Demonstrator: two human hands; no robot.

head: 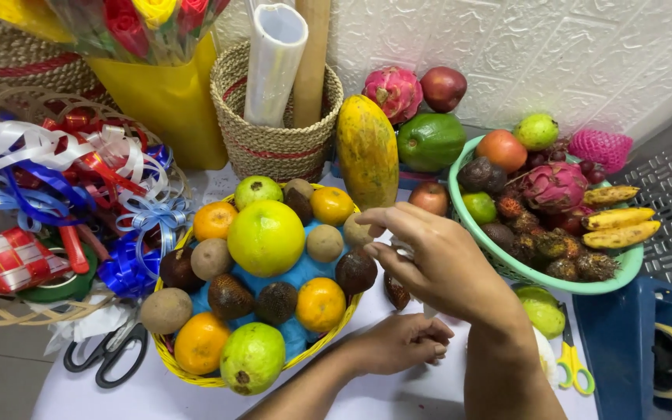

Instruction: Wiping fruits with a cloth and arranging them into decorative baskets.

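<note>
**Two hands at the basket rim, fruit arranging mid-step**

Step, as I read it: filling the yellow woven basket point(166, 359) with fruit. It's nearly full: citrus, green guavas and brown scaly fruit on blue padding. Work is at the right edge, where a small tan fruit point(355, 232) sits at the rim.

Right hand point(439, 263): over the table just right of the basket, fingers bent, tips at or touching the tan fruit. Something small and pale shows under the fingers point(383, 253). Can't tell what it is, or whether it's pinched or just lying beneath.

Left hand point(400, 342): low, resting on the white table point(157, 397) just beside the basket's near-right rim. Curled into a loose fist. Anything inside is hidden.

One dark scaly fruit point(395, 291) lies loose on the table between the basket and the hands.

Next move, my judgement: seating fruit in that rim gap needs a light touch. The neighbours are round, stacked and will roll. More fruit is in the green bowl point(625, 268), near on the right.
</note>
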